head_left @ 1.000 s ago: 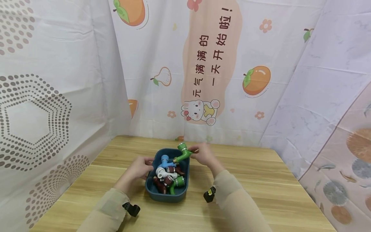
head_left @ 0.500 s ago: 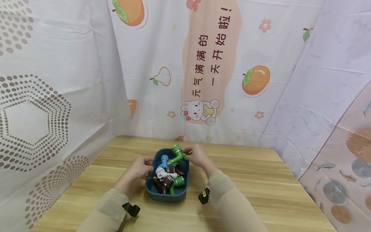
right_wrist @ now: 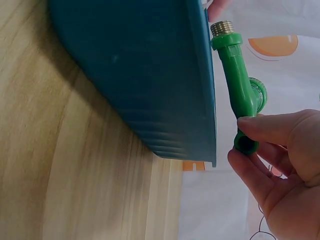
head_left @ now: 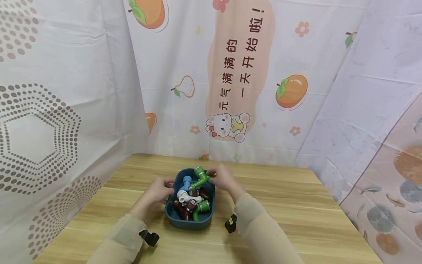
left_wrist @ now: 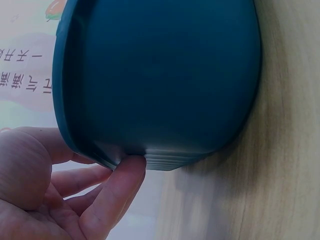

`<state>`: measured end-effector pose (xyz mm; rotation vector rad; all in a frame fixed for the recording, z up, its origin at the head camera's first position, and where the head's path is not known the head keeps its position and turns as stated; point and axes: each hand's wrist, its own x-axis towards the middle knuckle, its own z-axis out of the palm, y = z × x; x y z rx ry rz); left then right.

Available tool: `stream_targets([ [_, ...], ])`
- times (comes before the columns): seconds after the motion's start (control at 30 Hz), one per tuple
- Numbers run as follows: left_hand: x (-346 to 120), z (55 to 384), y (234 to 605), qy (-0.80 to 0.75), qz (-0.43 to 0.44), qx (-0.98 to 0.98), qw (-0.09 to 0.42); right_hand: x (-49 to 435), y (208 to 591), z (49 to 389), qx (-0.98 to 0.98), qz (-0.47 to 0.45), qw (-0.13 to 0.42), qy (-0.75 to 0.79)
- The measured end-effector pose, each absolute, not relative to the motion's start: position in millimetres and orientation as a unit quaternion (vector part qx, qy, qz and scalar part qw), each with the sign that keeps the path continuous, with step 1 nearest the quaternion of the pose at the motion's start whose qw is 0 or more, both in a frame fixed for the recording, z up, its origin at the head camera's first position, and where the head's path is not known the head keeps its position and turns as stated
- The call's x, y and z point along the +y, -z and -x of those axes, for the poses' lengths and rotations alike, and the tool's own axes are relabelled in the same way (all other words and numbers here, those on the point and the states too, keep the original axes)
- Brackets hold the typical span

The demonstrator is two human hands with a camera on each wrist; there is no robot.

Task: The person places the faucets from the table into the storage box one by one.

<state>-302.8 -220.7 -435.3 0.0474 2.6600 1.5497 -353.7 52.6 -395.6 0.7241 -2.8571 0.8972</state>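
Note:
A dark teal plastic basket [head_left: 189, 224] on the table holds several toy-like taps. In the head view my right hand [head_left: 223, 176] pinches a green tap [head_left: 200, 179] by its spout end, over the basket's far right part. The right wrist view shows the thumb and fingers on the spout of the green tap [right_wrist: 240, 85], its brass thread pointing away from the hand. At the basket's left side, my left hand [head_left: 159, 191] holds the rim, the thumb [left_wrist: 120, 190] against the outer wall. Inside lie a blue tap [head_left: 186, 183], a white tap [head_left: 189, 198], dark red taps [head_left: 180, 210] and another green tap [head_left: 203, 207].
The basket stands on a wood-grain table [head_left: 280, 205]. Behind it hangs a printed white curtain [head_left: 178, 55], with more curtains at the left and right. Small black cameras sit on both wrists.
My right hand has moved left and slightly down with the green tap, from the basket's right rim to over its inside. The left hand has stayed at the rim.

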Motion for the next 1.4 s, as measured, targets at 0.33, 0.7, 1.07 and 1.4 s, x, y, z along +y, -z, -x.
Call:
stream_targets([
  [0.33,-221.1,302.6,436.8,-0.512,-0.017,0.858,0.031,49.4,395.8,351.6,-0.922,-0.231,0.005,-0.311],
  [0.7,-219.4,301.5,436.9,-0.522,-0.019,0.852,0.029,55.8,395.9,349.7,-0.917,-0.229,-0.007,-0.327],
  [1.07,-219.1,302.5,434.7,-0.518,-0.016,0.855,0.039,64.9,394.7,347.7,-0.914,-0.215,-0.013,-0.343],
  [1.4,-224.6,301.9,431.7,-0.521,-0.007,0.853,0.031,79.7,384.5,345.6,-0.91,-0.231,0.014,-0.345],
])
